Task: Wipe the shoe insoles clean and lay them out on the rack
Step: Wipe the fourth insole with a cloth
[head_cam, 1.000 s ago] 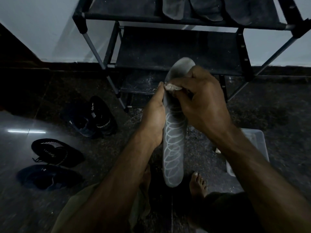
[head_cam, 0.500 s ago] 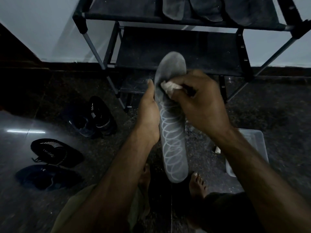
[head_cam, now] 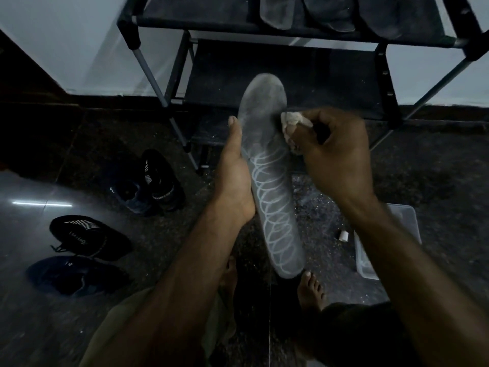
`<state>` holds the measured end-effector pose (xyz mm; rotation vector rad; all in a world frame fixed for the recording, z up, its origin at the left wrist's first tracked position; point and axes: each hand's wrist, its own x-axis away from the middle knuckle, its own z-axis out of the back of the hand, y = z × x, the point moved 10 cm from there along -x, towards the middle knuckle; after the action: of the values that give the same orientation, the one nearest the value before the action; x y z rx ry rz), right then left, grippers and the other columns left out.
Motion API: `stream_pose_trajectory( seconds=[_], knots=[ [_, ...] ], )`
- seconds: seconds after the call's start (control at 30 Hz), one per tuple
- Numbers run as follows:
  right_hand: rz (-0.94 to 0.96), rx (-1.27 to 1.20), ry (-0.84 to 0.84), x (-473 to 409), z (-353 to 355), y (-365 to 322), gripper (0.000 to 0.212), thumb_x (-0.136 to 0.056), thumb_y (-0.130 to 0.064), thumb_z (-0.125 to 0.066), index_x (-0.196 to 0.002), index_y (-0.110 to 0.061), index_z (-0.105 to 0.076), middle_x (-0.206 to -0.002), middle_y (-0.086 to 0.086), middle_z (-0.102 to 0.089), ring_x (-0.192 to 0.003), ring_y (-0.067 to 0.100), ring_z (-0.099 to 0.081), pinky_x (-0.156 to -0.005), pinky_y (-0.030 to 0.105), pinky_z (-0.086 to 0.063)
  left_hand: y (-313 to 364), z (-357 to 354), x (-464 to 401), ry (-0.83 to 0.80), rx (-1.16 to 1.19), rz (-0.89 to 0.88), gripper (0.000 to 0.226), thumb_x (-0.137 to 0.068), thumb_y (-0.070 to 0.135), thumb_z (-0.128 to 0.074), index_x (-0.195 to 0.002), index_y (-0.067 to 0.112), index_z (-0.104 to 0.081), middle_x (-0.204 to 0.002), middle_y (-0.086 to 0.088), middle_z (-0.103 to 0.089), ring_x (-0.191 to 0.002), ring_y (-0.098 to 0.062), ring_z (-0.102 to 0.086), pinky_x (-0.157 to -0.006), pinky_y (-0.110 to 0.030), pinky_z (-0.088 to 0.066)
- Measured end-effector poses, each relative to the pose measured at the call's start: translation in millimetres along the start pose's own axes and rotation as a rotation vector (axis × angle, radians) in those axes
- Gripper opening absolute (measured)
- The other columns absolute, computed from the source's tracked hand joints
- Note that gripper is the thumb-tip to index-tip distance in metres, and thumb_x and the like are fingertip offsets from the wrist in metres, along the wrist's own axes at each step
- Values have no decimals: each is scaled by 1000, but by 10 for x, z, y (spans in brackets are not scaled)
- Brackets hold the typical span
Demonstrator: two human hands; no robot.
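The insole you are cleaning sits at the centre of your view, held above the dark floor with its toe end pointing to 12 o'clock and its heel toward 6 o'clock, just above your bare right foot. It is grey, with a pale looping pattern from the middle down to the heel and a dusty, smudged forefoot. Your left hand cradles its edge on the 9 o'clock side, thumb stretched up along the rim, fingers hidden behind it. Your right hand is clenched round a small whitish cloth, which it presses to the insole's 3 o'clock edge near the forefoot.

The rack stands at 12 o'clock against a pale wall, a black frame with dark fabric shelves. On its top shelf, at the upper edge of the view, lie three more insoles side by side, cut off by the frame. The shelf behind the held insole shows only dust specks.

At 4 o'clock a clear plastic tub sits on the floor, largely covered by your right forearm; you cannot tell what it holds. A small white object lies just beside it toward 9 o'clock.

At 9 o'clock a pair of dark shoes stands near the rack's leg, and at 8 o'clock two more dark shoes lie on the glossy floor.
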<state>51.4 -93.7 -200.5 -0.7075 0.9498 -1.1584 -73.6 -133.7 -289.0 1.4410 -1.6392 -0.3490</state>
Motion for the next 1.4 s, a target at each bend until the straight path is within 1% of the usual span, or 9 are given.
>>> stream_pose_trajectory(
  seconds=[0.13, 0.23, 0.33, 0.47, 0.6, 0.9, 1.07, 1.3, 1.4],
  knots=[
    [116, 212, -58, 113, -189, -147, 15, -95, -22, -62, -92, -10, -71, -89, 1, -68, -81, 11, -62, -71, 26, -53, -41, 11, 29, 3, -35, 33, 72, -97, 64, -29, -132, 8, -57, -121, -16, -66, -111, -30, -65, -103, -48, -47],
    [182, 273, -89, 187, -312, -264, 14, -95, -15, -60, -99, -8, -71, -97, 5, -67, -84, 15, -63, -73, 26, -54, -7, -6, 38, -2, -118, 41, 73, -98, 62, -23, -146, 10, -39, -132, -5, -59, -99, -13, -63, -95, -33, -49],
    [215, 325, -31, 147, -215, -269, 13, -95, -14, -59, -98, -8, -70, -95, 7, -67, -83, 18, -61, -71, 33, -53, -29, -35, 33, -16, -28, 51, 72, -98, 62, -23, -134, 8, -54, -127, -21, -62, -115, -31, -62, -101, -46, -48],
    [182, 356, 57, 68, -35, -158, 12, -94, -12, -60, -98, -5, -70, -96, 10, -66, -85, 21, -59, -73, 39, -52, -89, -15, 9, -42, 18, 52, 67, -98, 62, -27, -114, 10, -66, -108, -15, -72, -101, -29, -69, -89, -43, -55],
    [190, 298, -50, 173, -252, -284, 13, -95, -14, -59, -100, -9, -71, -96, 6, -67, -84, 16, -61, -73, 28, -52, -91, -2, -43, -45, 13, 71, 68, -98, 63, -25, -115, 7, -60, -102, -16, -72, -93, -23, -72, -78, -37, -58],
    [172, 348, 31, 75, -55, -164, 14, -95, -16, -60, -98, -8, -70, -97, 6, -67, -85, 15, -60, -73, 29, -51, -100, -39, 4, -44, -2, 52, 67, -98, 62, -26, -118, 10, -64, -116, -17, -69, -110, -32, -66, -94, -45, -52],
    [144, 248, -71, 215, -326, -278, 12, -95, -16, -61, -99, -10, -70, -96, 3, -67, -83, 11, -63, -76, 24, -53, -53, -50, 37, -66, 22, 64, 67, -99, 60, -25, -113, 8, -63, -103, -14, -74, -98, -24, -71, -79, -35, -60],
    [120, 300, 42, 86, -61, -147, 11, -95, -17, -62, -97, -10, -70, -95, 4, -66, -82, 12, -60, -71, 27, -52, -69, -64, 27, -41, 30, 45, 71, -97, 63, -29, -129, 6, -58, -124, -21, -64, -117, -35, -61, -102, -50, -47],
    [94, 276, -8, 133, -175, -155, 11, -95, -17, -61, -96, -10, -70, -95, 3, -67, -82, 10, -61, -73, 22, -52, -53, -49, 16, -33, 36, 46, 71, -98, 62, -26, -125, 4, -58, -126, -19, -62, -119, -32, -59, -108, -51, -42]
  ],
)
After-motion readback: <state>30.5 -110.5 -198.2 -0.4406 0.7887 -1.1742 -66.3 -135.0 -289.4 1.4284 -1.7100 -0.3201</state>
